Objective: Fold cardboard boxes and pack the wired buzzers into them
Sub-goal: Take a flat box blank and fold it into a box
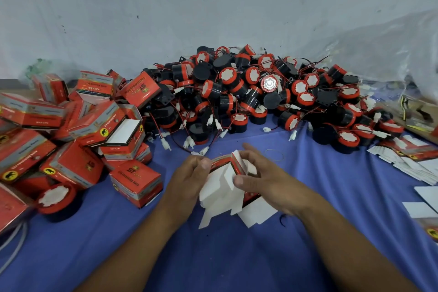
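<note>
Both my hands hold one partly folded cardboard box (225,187), red outside and white inside, its white flaps hanging down toward me. My left hand (187,178) grips its left side with curled fingers. My right hand (263,178) pinches its right side, thumb on the white flap. A large heap of wired buzzers (260,99), black with red rims and white tops, lies behind the box, their red wires and white plugs trailing over the blue cloth (213,256).
A pile of folded red boxes (78,130) fills the left, with a lone buzzer (57,199) in front of it. Flat unfolded box blanks (412,161) lie at the right. A clear plastic bag (391,54) rises at the back right. A wall stands behind.
</note>
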